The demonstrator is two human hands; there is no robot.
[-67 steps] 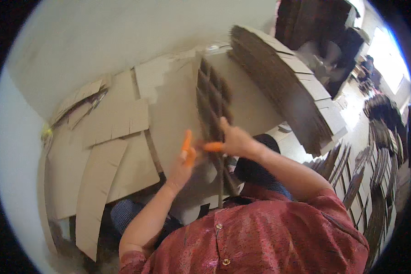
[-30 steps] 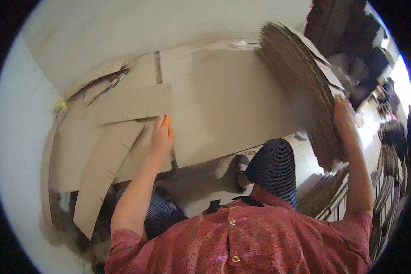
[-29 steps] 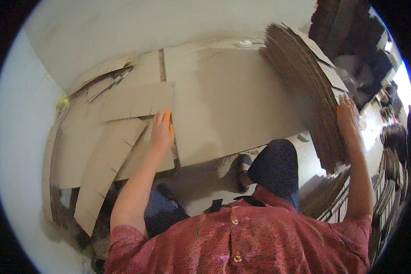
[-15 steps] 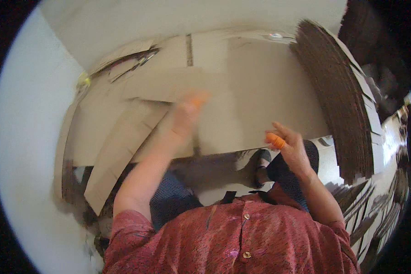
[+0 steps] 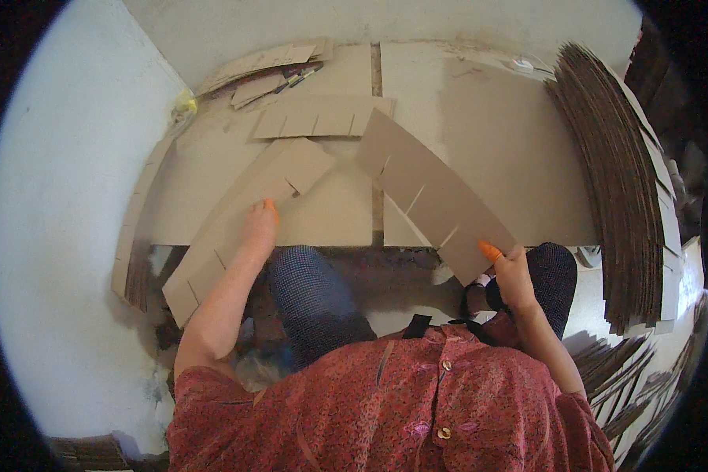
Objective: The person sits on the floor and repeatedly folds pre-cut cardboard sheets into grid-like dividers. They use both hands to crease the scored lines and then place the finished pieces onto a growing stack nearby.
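My right hand (image 5: 513,277) grips the near end of a slotted cardboard strip (image 5: 429,185), an orange finger cover showing on its upper face. That strip slants up and left, its far end over the table middle. My left hand (image 5: 259,228), also with an orange cover, is closed at the right edge of another long slotted cardboard strip (image 5: 220,228); its fingertips are partly hidden. This second strip lies diagonally and juts past the table's near edge. A third slotted strip (image 5: 318,116) lies flat just beyond the two.
A tall stack of cardboard strips (image 5: 617,189) stands along the table's right side. More strips (image 5: 138,228) lean by the left wall. Cardboard pieces (image 5: 267,59) and pens (image 5: 295,79) lie at the back left. A small white device (image 5: 521,66) sits at the back.
My right hand, empty before, now holds a slotted strip over the table. My left hand has drawn back toward me and left, onto the diagonal strip. The view has shifted slightly.
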